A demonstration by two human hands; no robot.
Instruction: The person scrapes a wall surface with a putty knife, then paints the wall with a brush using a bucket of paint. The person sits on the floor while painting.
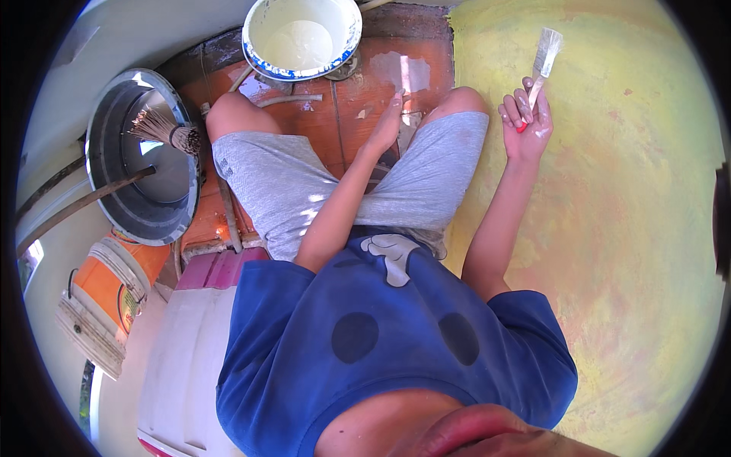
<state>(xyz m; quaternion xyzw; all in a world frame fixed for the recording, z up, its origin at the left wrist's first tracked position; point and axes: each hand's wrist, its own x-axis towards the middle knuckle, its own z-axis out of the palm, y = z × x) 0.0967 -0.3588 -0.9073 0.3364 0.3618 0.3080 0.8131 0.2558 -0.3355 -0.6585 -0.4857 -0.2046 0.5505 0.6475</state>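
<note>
My right hand (526, 123) is closed around the wooden handle of a flat paintbrush (545, 57), whose whitish bristles point upward in the picture, beside the yellow painted wall (628, 171). White paint spots mark its fingers. My left hand (388, 123) is over the red tiled floor, between the knees, seen edge-on; whether its fingers hold anything cannot be made out. Beyond the knees stands a white bucket (348, 31) with a blue-spotted rim and pale liquid inside.
At the left is a black basin (97, 154) with liquid, a bundled stick brush (165, 131) and a wooden stick (97, 194). Nearer are an orange-and-white bucket (105, 285) and a white plastic container with a purple edge (188, 343). A hose piece (291, 99) lies on wet tiles.
</note>
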